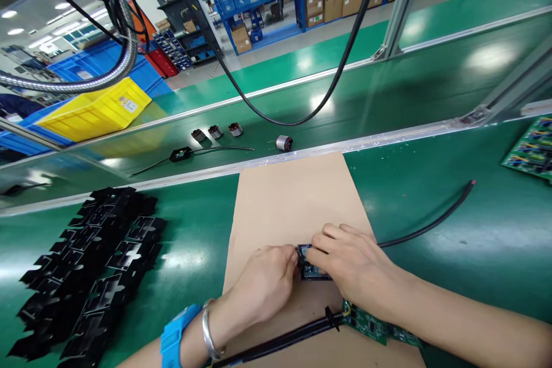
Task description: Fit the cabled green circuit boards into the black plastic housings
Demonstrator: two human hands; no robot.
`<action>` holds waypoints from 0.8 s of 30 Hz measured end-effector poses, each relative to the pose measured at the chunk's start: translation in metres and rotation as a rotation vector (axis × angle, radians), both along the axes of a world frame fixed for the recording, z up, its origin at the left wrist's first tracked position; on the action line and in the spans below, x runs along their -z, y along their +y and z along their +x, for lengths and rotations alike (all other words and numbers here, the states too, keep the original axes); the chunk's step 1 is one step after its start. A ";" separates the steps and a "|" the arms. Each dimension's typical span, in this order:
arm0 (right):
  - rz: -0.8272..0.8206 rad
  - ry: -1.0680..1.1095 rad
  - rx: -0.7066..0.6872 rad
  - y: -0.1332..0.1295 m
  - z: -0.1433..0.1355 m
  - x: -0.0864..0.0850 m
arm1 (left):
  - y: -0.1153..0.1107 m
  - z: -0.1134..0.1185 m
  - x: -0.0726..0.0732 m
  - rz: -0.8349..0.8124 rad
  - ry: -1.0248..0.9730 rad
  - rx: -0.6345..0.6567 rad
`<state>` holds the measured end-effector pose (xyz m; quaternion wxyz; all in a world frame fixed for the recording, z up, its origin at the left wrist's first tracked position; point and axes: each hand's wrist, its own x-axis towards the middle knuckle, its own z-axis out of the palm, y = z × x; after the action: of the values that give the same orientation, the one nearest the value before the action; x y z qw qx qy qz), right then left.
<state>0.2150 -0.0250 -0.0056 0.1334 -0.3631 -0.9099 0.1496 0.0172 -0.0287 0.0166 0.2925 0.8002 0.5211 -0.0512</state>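
Head view: a small black rectangular plastic housing (311,271) sits at lower centre, fingers of the left hand (268,277) pinching its left end, those of the right hand (354,261) curled over its right, their grip hidden; flat brown cardboard (295,201) lies beneath.

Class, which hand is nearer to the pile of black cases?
Left. The left hand is right of the pile, at the left end of the small case; the right hand is farther right, over that case.
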 end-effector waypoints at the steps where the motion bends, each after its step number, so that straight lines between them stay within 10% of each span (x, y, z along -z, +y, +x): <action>1: 0.019 0.003 -0.009 0.000 0.001 0.000 | -0.004 0.001 0.003 0.036 0.039 0.013; 7: 0.125 -0.041 -0.078 -0.003 0.006 -0.002 | -0.024 0.007 0.019 0.255 0.314 0.089; 15: 0.184 -0.162 -0.201 -0.003 0.001 -0.008 | -0.020 -0.007 0.023 0.422 -0.079 0.021; 24: 0.021 -0.219 -0.343 0.003 -0.030 -0.014 | -0.032 -0.010 0.042 0.716 -0.076 0.268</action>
<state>0.1851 -0.0220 0.0085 0.0101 -0.2155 -0.9690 0.1203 0.0075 -0.0605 -0.0251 0.0041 0.9140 0.3856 0.1259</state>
